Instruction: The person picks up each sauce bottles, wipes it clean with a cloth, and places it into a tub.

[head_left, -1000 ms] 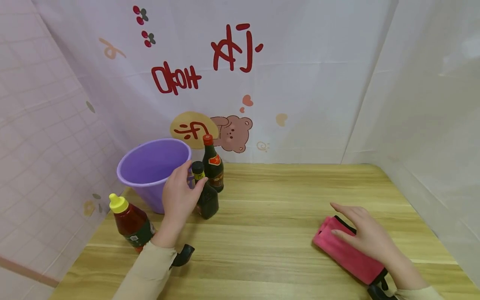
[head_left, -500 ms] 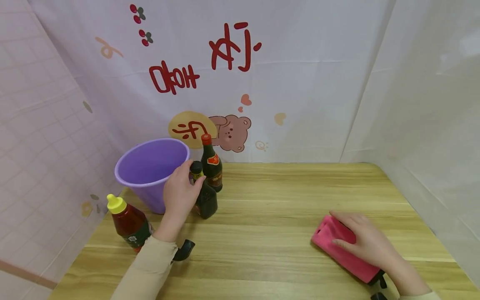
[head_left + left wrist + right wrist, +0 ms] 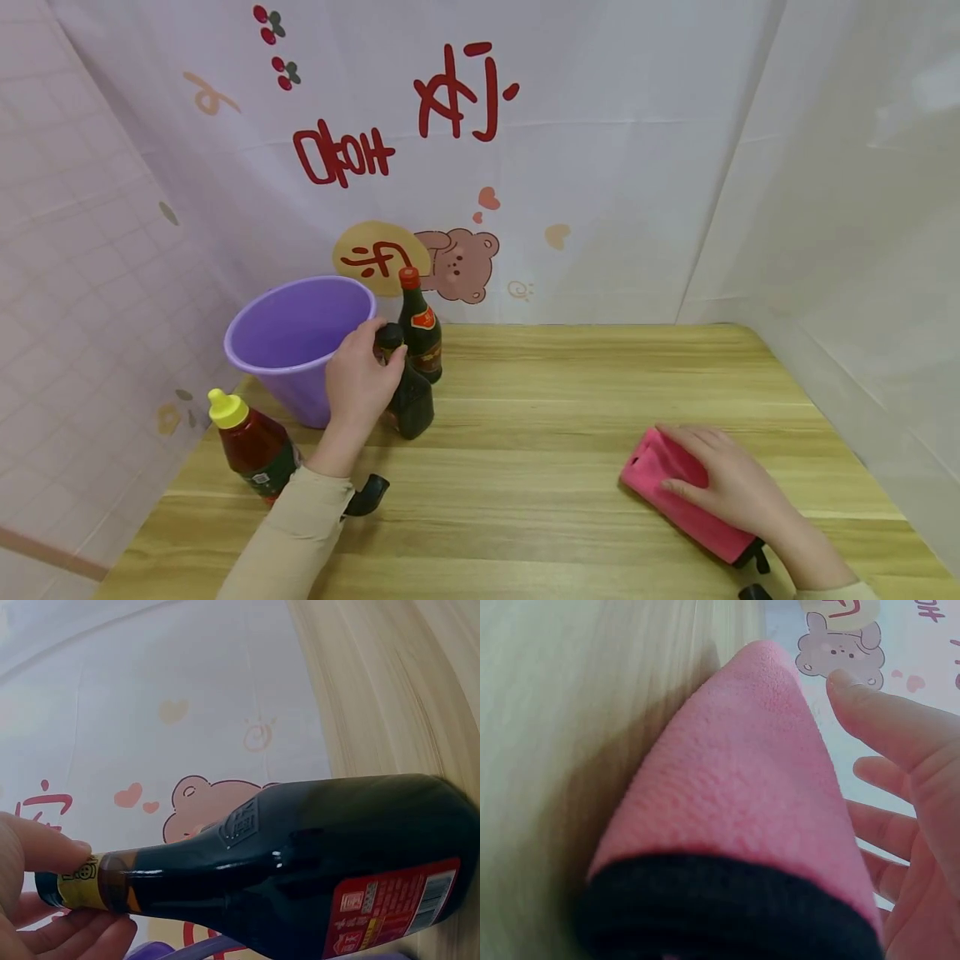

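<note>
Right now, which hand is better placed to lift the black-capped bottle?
Left, probably: the left hand grips the bottle by its neck; the right hand is over at the cloth.

Down from the head, facing the printed bear (image 3: 467, 265), and in close from the wrists, on bottle (image 3: 300, 855) and pink fabric (image 3: 731, 772), sharing that bear!

White wall sheet (image 3: 615, 183), red characters (image 3: 491, 100), pink bear print (image 3: 467, 271); wood-grain tabletop (image 3: 525, 492) below.

bucket (image 3: 300, 393): purple | squeeze bottle (image 3: 258, 446), front-left of bucket: dark red, yellow-capped, green-labelled | dark bottle (image 3: 415, 406), right of bucket: black-capped, yellow-banded | cloth (image 3: 727, 780), far right of bucket: pink, black-edged | table (image 3: 540, 400) under bucket: wood-grained
</note>
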A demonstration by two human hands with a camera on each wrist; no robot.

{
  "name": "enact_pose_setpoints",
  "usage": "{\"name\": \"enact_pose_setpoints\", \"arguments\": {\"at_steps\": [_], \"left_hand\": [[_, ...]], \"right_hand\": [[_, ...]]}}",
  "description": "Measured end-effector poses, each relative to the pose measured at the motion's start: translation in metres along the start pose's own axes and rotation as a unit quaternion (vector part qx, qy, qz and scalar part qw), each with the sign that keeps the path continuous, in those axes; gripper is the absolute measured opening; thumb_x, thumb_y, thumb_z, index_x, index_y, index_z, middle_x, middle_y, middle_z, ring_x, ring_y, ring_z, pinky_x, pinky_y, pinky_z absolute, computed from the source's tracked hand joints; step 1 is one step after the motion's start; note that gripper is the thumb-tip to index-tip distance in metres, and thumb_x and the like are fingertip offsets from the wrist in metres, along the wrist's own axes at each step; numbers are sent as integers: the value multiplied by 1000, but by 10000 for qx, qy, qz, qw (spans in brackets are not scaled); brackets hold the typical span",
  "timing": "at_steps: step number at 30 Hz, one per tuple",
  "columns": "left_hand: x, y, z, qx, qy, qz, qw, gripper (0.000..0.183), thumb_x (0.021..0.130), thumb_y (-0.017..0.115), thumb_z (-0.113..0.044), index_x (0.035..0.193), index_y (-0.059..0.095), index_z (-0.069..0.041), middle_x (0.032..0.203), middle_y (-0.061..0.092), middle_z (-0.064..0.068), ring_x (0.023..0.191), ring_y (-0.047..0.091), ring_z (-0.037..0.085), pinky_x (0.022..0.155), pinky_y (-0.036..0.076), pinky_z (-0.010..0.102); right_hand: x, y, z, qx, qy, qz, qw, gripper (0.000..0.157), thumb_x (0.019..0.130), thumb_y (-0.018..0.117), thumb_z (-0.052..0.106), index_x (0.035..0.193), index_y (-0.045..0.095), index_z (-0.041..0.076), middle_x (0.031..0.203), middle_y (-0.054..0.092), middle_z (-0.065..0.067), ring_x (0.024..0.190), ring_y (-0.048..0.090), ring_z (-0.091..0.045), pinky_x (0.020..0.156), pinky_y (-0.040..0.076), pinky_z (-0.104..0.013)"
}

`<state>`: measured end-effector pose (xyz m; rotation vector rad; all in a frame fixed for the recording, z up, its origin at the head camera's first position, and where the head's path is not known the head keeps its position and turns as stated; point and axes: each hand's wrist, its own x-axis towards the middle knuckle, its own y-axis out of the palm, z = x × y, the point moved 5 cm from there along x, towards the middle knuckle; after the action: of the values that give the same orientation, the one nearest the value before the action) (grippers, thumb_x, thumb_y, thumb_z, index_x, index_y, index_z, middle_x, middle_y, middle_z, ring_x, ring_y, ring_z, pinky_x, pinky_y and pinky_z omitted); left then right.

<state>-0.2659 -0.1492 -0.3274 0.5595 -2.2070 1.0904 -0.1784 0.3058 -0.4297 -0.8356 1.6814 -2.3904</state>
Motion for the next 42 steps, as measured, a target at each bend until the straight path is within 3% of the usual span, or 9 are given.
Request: {"name": "enact_pose_setpoints", "arguments": {"at_steps": [8, 20, 27, 36, 42], "left_hand": [[-3, 6, -10, -573, 201, -128, 9981, 38, 75, 84, -12, 109, 70, -3, 91, 72, 13, 72, 66, 27, 60, 49, 42], [-9, 30, -50, -1048, 629, 226, 9922, 39, 73, 85, -7, 109, 71, -2, 82, 71, 9, 63, 63, 21, 58, 51, 37], [-11, 46, -74, -1445, 728, 544, 9853, 38, 74, 85, -7, 110, 72, -5, 93, 74, 9, 72, 71, 20, 63, 57, 32], [-12, 64, -96, -1474, 897, 945, 9805, 38, 77, 84, -9, 114, 71, -7, 100, 74, 7, 71, 70, 20, 65, 56, 30], [-14, 71, -103, -1491, 1100, 980, 9778, 39, 78, 84, -9, 114, 71, -7, 100, 74, 7, 76, 70, 20, 64, 56, 29]], "right_hand": [[0, 0, -2, 1, 77, 37, 10000, 72, 73, 88, 38, 133, 60, 12, 118, 64, -7, 108, 58, -31, 84, 50, -55], [3, 4, 3, -85, 145, 20, 9999, 68, 69, 91, 34, 127, 64, 10, 111, 66, -6, 105, 58, -29, 83, 51, -52], [2, 6, 6, -190, 71, -6, 9998, 69, 66, 92, 31, 127, 65, 13, 110, 65, -6, 105, 58, -29, 84, 50, -52], [5, 7, 11, -418, 119, 91, 9990, 67, 64, 91, 35, 121, 67, 9, 113, 65, -12, 107, 57, -34, 86, 49, -55], [7, 11, 14, -551, 82, 155, 9983, 60, 64, 91, 40, 111, 68, 10, 109, 65, -10, 106, 57, -34, 87, 49, -54]]}}
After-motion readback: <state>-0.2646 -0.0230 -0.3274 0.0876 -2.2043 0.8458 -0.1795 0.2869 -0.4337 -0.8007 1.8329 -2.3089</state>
